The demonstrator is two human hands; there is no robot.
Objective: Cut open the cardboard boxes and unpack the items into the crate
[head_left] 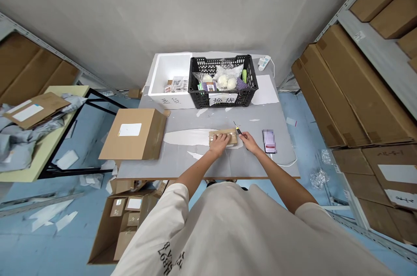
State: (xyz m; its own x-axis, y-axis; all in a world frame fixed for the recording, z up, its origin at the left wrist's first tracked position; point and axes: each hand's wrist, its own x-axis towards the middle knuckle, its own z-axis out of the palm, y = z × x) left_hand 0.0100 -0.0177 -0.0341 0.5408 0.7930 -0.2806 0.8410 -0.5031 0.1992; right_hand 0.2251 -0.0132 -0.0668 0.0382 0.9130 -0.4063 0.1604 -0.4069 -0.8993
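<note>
A small flat brown cardboard box (233,138) with shiny tape lies on the grey table, a little right of its middle. My left hand (220,144) grips it from above, fingers bent over its top and near side. In my right hand (249,142), closed round the handle, is a yellow and black utility knife (238,130). Its thin blade points up and away to the left, just beyond the box's right end. The blade looks apart from the cardboard. Part of the box's near side is hidden by my left hand.
A larger carton (130,134) stands at the table's left. At the back are a white foam box (169,101) and a black plastic crate (223,98) of bagged goods. A phone (269,142) with a cable lies on the right. Cartons fill shelves on both sides.
</note>
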